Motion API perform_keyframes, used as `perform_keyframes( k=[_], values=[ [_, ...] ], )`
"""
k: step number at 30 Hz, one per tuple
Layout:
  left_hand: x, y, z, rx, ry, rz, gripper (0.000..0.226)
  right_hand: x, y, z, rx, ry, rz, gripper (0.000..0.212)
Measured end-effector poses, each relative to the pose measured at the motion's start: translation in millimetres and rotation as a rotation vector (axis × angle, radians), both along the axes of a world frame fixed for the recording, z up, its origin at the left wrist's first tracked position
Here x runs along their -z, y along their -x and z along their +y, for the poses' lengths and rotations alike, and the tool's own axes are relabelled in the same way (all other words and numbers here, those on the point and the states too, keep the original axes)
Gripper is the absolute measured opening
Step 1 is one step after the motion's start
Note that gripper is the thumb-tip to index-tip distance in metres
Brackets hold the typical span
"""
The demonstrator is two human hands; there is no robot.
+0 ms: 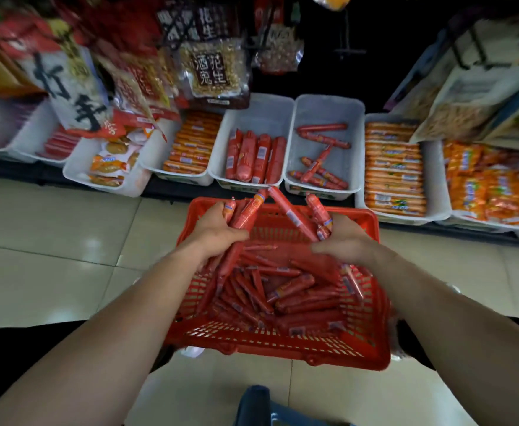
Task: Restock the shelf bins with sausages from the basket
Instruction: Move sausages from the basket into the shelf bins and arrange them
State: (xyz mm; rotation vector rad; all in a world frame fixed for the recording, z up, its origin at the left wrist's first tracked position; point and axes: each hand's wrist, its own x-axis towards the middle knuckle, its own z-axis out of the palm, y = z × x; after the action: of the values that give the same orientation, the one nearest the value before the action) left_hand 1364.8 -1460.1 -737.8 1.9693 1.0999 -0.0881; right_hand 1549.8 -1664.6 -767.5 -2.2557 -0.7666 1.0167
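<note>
While white shelf bins (325, 109) span the middle of the frame, the red basket (282, 348) sits at lower centre, heaped with sausages (289, 290). Over its far rim, the left grip (218, 229) clenches a bundle of sausages, and the right grip (347, 238) clutches several more.
</note>
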Motion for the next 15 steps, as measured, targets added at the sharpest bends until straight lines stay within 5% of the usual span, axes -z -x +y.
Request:
perform_keyframes(
  k=[8, 15],
  values=[
    [-61, -57, 30, 0.148, -0.044, -0.093, 0.042, -60, -78, 40, 0.09, -0.184, -0.164, 0.048],
    [-56, -114, 77, 0.186, -0.116, -0.118, 0.051, -31, -160, 116, 0.119, -0.164, -0.226, 0.039]
  ],
)
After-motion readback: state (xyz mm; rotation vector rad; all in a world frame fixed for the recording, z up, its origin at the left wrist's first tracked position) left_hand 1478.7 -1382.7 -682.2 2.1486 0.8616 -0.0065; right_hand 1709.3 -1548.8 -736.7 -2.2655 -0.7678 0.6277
